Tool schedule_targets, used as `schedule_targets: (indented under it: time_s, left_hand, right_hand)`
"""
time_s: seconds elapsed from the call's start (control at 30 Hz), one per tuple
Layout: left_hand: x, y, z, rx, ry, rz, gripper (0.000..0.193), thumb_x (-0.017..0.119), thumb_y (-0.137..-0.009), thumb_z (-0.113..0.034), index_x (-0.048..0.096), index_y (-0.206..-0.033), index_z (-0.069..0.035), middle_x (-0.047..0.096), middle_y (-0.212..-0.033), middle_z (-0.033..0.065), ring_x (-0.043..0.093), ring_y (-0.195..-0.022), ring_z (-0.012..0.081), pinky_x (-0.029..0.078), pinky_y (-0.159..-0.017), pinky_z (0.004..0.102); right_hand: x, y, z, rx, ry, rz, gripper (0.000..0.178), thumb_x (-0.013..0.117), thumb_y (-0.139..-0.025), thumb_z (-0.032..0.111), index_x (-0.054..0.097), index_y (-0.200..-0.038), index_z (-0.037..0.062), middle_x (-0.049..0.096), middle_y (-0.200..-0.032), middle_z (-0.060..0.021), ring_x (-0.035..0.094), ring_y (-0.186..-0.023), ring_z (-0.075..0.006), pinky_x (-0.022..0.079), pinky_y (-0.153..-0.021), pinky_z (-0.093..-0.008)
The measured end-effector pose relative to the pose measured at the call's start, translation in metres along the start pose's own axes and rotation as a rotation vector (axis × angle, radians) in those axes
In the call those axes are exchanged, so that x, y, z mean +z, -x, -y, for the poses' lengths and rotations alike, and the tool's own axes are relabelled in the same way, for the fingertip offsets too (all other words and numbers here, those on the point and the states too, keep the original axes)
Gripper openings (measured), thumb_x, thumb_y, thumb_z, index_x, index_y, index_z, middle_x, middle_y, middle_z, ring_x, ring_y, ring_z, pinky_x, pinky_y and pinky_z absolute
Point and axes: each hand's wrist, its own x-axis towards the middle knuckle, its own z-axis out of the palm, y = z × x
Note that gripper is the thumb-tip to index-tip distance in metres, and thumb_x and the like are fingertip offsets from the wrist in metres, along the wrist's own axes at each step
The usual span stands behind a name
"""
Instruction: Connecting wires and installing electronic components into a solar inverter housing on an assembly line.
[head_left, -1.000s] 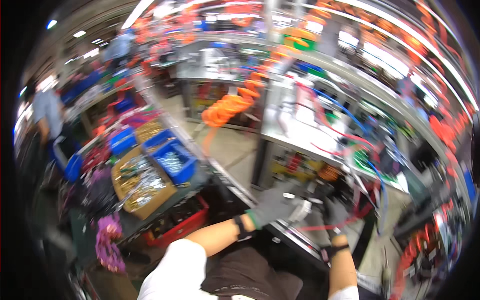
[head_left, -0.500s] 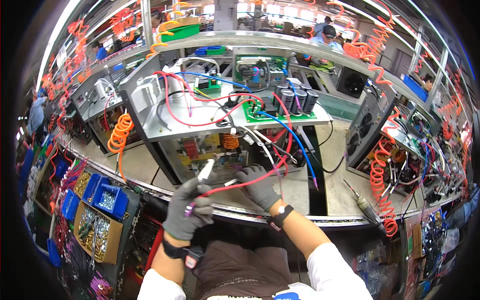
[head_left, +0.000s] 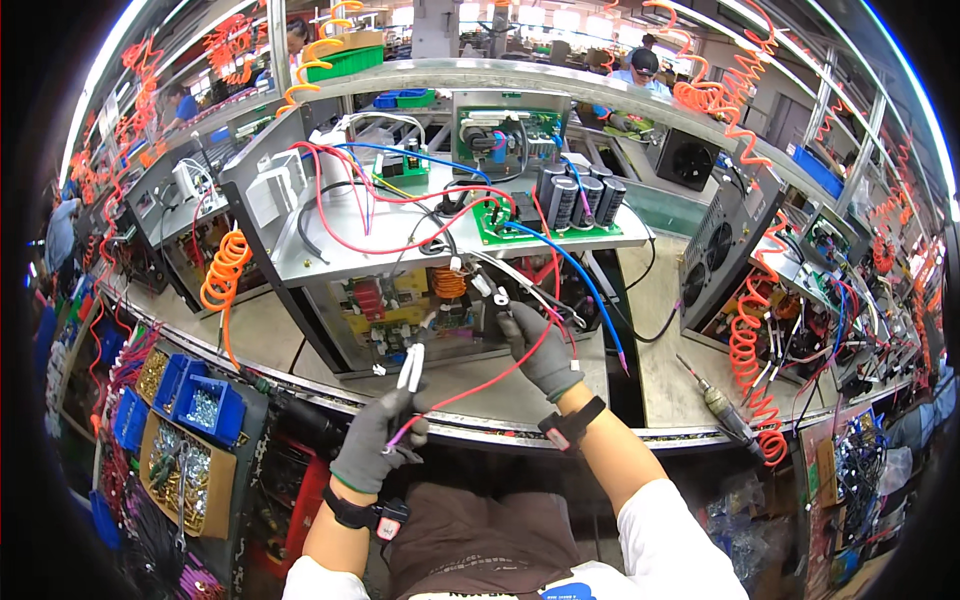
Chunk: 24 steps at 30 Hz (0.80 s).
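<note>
My left hand (head_left: 378,440), gloved in grey, is closed round a white two-pronged tool (head_left: 411,366) whose prongs point up; its exact kind is unclear. The same hand holds a red wire (head_left: 478,390) with a purple end. This wire runs up to the right toward an open metal chassis (head_left: 350,255). My right hand (head_left: 545,352), also gloved, pinches a dark cable with a white end (head_left: 501,298) at the front of the chassis. A blue wire (head_left: 590,280) with a purple tip hangs to the right of that hand. White leads (head_left: 515,268) dangle just above its fingers.
On the chassis top is a green circuit board (head_left: 500,225) with large capacitors (head_left: 562,203). A power screwdriver (head_left: 725,408) lies to the right, near a coiled red hose (head_left: 748,345). Blue bins (head_left: 215,408) and a cardboard box (head_left: 210,505) of fasteners stand at left.
My right hand has risen from the bench edge to the cable ends at the chassis front. The left hand has dropped slightly, and its white tool now shows two prongs.
</note>
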Motion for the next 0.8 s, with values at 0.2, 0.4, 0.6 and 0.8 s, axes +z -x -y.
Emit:
schedule_targets:
  time_s: [0.2, 0.4, 0.6, 0.8]
  left_hand:
    - [-0.003, 0.004, 0.015, 0.029, -0.296, -0.061, 0.038, 0.061, -0.09, -0.02, 0.053, -0.12, 0.001, 0.063, -0.096, 0.0063, 0.063, -0.085, 0.0134, 0.053, -0.078, 0.0265]
    - [-0.026, 0.0, 0.017, 0.412, -0.526, -0.259, 0.052, 0.064, -0.088, -0.016, 0.045, -0.131, 0.003, 0.058, -0.117, 0.0114, 0.055, -0.107, 0.0161, 0.043, -0.094, 0.029]
    - [-0.037, -0.026, -0.03, 0.84, -0.417, -0.552, 0.067, 0.068, -0.086, -0.023, 0.035, -0.137, 0.005, 0.047, -0.13, 0.0185, 0.049, -0.117, 0.0257, 0.039, -0.1, 0.0348]
    - [-0.075, -0.097, -0.021, 0.943, -0.542, -0.753, 0.083, 0.068, -0.083, -0.048, 0.032, -0.135, 0.004, 0.046, -0.126, 0.0191, 0.052, -0.111, 0.0261, 0.042, -0.096, 0.0355]
  right_hand:
    - [-0.003, -0.006, -0.022, -0.099, 0.086, -0.063, 0.021, 0.058, -0.093, 0.022, 0.062, -0.104, 0.005, 0.065, -0.082, -0.0136, 0.064, -0.073, -0.0262, 0.05, -0.064, -0.034]
    - [-0.002, 0.001, -0.018, 0.102, -0.065, 0.033, 0.024, 0.063, -0.089, 0.022, 0.063, -0.104, 0.0033, 0.065, -0.089, -0.0152, 0.063, -0.082, -0.0306, 0.049, -0.073, -0.0376]
    - [-0.051, 0.033, -0.031, 0.38, -0.225, -0.27, 0.03, 0.061, -0.091, 0.02, 0.056, -0.115, 0.0009, 0.059, -0.105, -0.0094, 0.056, -0.096, -0.0195, 0.043, -0.087, -0.0314]
    - [-0.057, 0.003, -0.13, 0.388, -0.323, -0.652, 0.028, 0.057, -0.095, 0.028, 0.054, -0.108, 0.0031, 0.055, -0.067, -0.0004, 0.047, -0.059, -0.011, 0.039, -0.053, -0.0266]
